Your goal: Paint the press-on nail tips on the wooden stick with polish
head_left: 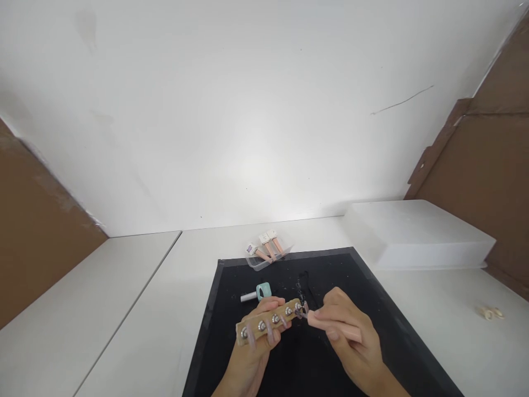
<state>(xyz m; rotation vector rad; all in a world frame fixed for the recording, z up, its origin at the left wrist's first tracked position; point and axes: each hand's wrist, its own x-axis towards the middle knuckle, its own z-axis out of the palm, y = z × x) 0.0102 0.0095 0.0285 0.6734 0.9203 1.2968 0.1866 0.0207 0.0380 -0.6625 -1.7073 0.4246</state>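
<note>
My left hand (260, 353) grips a wooden nail-tip stand (266, 321), tilted up toward the right. Several round metal studs line its face, and translucent pinkish nail tips (270, 331) stick out from it. My right hand (353, 336) has its fingers closed around the pink handle of a nail polish brush (336, 326). The brush end is at the nail tip on the stand's right end; whether it touches cannot be made out. Just beyond my left hand lies a teal nail polish bottle (263, 290) with a white cap.
A black mat (306, 364) lies under my hands, with a dark beaded cord (303, 284) on it. At its back edge a clear tray (259, 266) holds pink-handled bottles. A white translucent box (430, 237) stands at right, with small cream rings (490, 313) nearer me.
</note>
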